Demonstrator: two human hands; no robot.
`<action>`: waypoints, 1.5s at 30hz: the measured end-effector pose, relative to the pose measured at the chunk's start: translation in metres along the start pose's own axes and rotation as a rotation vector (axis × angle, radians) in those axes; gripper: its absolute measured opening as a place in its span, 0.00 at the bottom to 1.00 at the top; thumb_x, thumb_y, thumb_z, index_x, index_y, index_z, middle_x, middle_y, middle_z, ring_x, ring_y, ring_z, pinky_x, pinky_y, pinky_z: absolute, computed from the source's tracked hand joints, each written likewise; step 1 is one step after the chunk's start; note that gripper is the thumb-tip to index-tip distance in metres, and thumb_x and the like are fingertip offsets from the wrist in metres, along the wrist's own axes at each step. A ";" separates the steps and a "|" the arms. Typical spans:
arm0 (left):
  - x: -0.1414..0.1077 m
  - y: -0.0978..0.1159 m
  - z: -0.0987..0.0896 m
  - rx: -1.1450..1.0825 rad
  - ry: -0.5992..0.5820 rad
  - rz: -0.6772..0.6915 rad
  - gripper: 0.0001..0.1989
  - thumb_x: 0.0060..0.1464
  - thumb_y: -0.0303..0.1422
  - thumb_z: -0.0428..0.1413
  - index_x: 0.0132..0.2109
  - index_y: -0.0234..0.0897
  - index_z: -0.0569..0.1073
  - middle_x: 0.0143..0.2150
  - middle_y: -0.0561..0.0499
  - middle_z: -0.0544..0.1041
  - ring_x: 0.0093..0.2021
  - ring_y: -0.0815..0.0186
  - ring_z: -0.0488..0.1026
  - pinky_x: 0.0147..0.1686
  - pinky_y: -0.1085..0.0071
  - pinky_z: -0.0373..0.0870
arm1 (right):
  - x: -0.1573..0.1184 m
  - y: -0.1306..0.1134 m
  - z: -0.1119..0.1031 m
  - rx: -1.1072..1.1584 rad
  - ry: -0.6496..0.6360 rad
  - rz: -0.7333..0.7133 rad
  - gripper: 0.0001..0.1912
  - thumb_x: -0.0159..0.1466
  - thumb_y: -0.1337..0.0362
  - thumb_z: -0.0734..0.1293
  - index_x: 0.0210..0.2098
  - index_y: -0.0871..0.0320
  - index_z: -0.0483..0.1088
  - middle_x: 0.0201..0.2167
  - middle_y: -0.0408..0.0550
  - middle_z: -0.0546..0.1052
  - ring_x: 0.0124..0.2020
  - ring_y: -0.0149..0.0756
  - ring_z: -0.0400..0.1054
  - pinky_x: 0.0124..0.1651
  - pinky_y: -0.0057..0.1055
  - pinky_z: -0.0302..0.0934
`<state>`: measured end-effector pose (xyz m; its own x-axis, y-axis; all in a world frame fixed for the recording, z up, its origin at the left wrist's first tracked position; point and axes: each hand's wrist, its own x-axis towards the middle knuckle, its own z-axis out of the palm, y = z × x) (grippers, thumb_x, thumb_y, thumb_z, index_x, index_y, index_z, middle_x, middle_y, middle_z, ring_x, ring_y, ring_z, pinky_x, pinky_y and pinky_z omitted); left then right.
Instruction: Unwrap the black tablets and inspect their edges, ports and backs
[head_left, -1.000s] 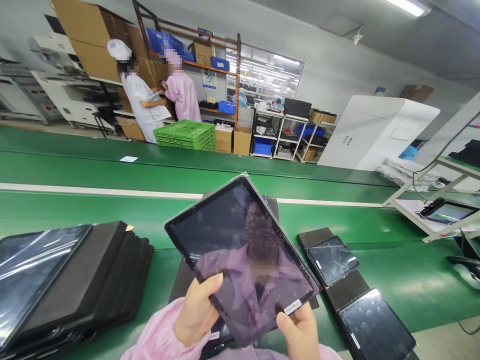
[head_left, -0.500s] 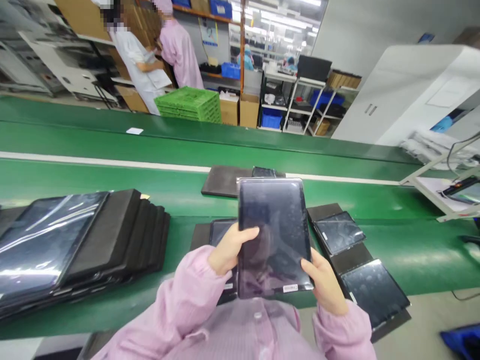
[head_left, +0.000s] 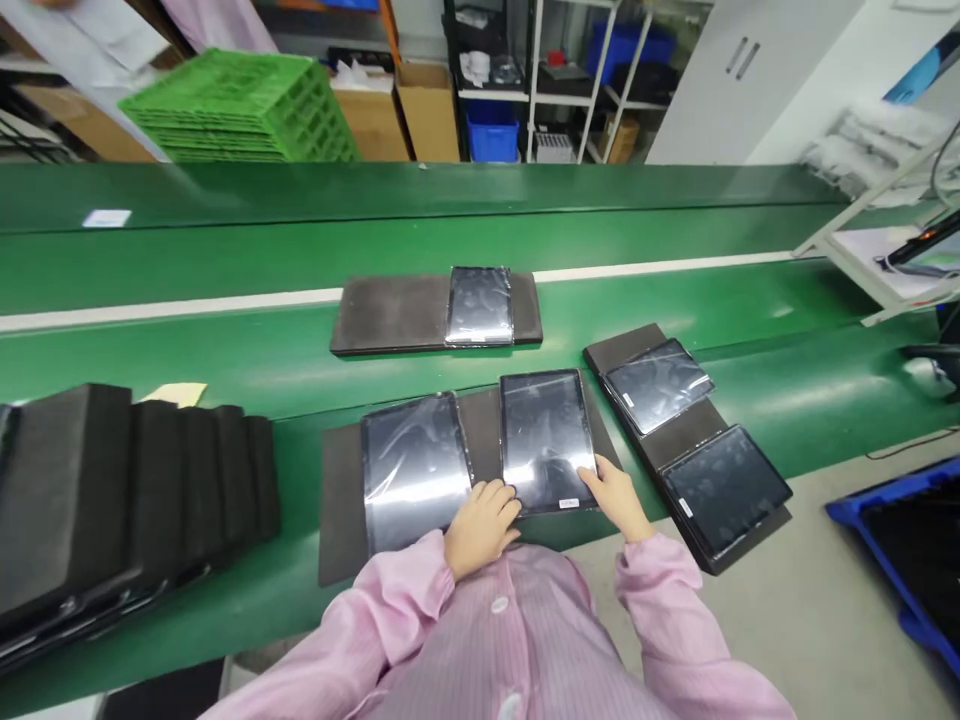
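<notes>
A dark tablet screen (head_left: 546,430) with a small white label lies on a black foam board (head_left: 484,430) in front of me. My right hand (head_left: 616,497) grips its lower right edge, thumb on the glass and the other fingers partly hidden beneath. My left hand (head_left: 482,528) lies at its lower left corner, back up, fingers bent a little and resting down, holding nothing. Just left of it, a second screen (head_left: 412,465) under glossy film lies on the same board. Its lower right corner is partly covered by my left hand and sleeve.
To the right, two screens (head_left: 660,385) lie on a slanted foam board (head_left: 626,350). Farther back, another screen (head_left: 480,305) rests on foam (head_left: 394,310). Stacked black foam boards (head_left: 97,490) stand at left. Green crates (head_left: 240,105) are beyond the green bench (head_left: 262,360).
The tablet screen held up in both hands has been lowered onto the foam board. My left hand has left its face and moved to its lower corner. The view has tilted down.
</notes>
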<state>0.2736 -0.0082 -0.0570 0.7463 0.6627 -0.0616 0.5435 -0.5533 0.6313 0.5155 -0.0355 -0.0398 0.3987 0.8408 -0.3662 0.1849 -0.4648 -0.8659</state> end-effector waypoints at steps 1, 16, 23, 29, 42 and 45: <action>0.005 0.000 0.003 0.020 0.000 -0.008 0.09 0.50 0.33 0.58 0.41 0.40 0.72 0.46 0.42 0.72 0.50 0.51 0.65 0.49 0.55 0.58 | 0.000 -0.001 -0.004 -0.051 0.055 0.008 0.14 0.49 0.55 0.70 0.32 0.57 0.73 0.24 0.46 0.73 0.34 0.44 0.67 0.41 0.37 0.58; 0.026 -0.040 -0.021 -0.144 0.593 -0.267 0.07 0.54 0.33 0.53 0.29 0.38 0.67 0.33 0.50 0.73 0.40 0.61 0.69 0.43 0.62 0.61 | 0.004 0.038 -0.048 -0.026 0.281 -0.002 0.16 0.57 0.52 0.63 0.36 0.58 0.71 0.26 0.48 0.75 0.23 0.36 0.69 0.28 0.33 0.65; 0.022 -0.061 -0.081 -1.119 0.929 -0.736 0.15 0.44 0.42 0.60 0.27 0.39 0.62 0.33 0.54 0.78 0.38 0.61 0.75 0.42 0.62 0.70 | 0.015 0.036 -0.049 0.200 0.275 0.024 0.17 0.58 0.51 0.64 0.37 0.59 0.67 0.24 0.44 0.73 0.21 0.32 0.67 0.23 0.28 0.62; 0.004 -0.018 -0.048 -0.926 0.350 -0.528 0.15 0.54 0.44 0.53 0.28 0.39 0.62 0.46 0.47 0.78 0.48 0.54 0.74 0.50 0.53 0.68 | 0.048 0.001 -0.016 0.511 -0.124 0.138 0.22 0.58 0.49 0.62 0.44 0.57 0.61 0.34 0.49 0.76 0.27 0.36 0.73 0.26 0.30 0.65; 0.001 -0.018 -0.029 -0.013 -0.307 0.069 0.13 0.60 0.32 0.46 0.51 0.42 0.68 0.59 0.47 0.68 0.62 0.63 0.58 0.63 0.56 0.49 | 0.003 -0.074 -0.007 -0.210 -1.102 -0.495 0.08 0.59 0.69 0.64 0.25 0.54 0.71 0.25 0.38 0.76 0.28 0.29 0.70 0.36 0.23 0.59; 0.004 -0.018 -0.028 -0.076 -0.319 0.036 0.13 0.60 0.32 0.46 0.50 0.43 0.68 0.59 0.50 0.68 0.63 0.64 0.58 0.64 0.57 0.46 | 0.013 -0.054 -0.020 -0.249 -0.695 -0.274 0.09 0.61 0.62 0.61 0.27 0.55 0.70 0.27 0.42 0.76 0.30 0.32 0.70 0.35 0.26 0.62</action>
<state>0.2563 0.0187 -0.0464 0.8541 0.4447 -0.2698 0.4930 -0.5266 0.6926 0.5290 -0.0051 0.0089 -0.3285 0.8767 -0.3513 0.4240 -0.1955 -0.8843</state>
